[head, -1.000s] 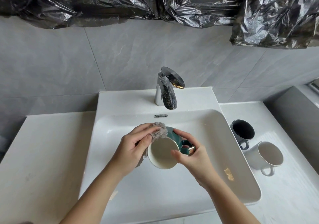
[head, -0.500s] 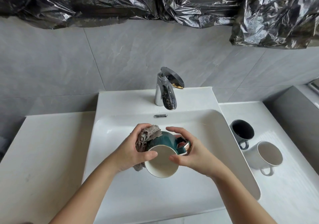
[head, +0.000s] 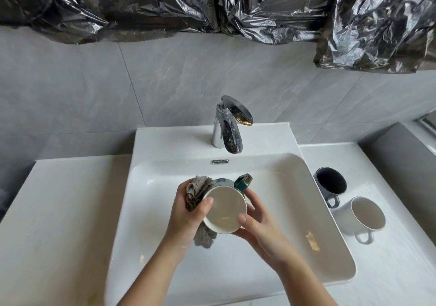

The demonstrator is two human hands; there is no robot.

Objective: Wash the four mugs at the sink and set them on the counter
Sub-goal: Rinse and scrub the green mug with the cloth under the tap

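Note:
A green mug [head: 224,209] with a cream inside is held over the white sink [head: 295,187], its mouth tilted toward me and its handle pointing away at the upper right. My left hand [head: 188,213] grips a grey cloth [head: 197,193] against the mug's left side, thumb on the rim. My right hand [head: 257,220] holds the mug's right side, fingers curled round it. Two more mugs stand on the right counter [head: 377,270]: a dark one [head: 330,185] and a white one [head: 363,218]. A fourth mug is not in view.
The chrome tap [head: 227,126] stands behind the basin with no water visible. A yellowish smear [head: 312,240] marks the basin's right slope. White counter [head: 59,211] lies to the left. Black plastic sheeting [head: 212,6] hangs along the wall above.
The mug has turned in my hands: its handle swung from under my right fingers up to the far side. My left hand slid the cloth lower along the mug's left side.

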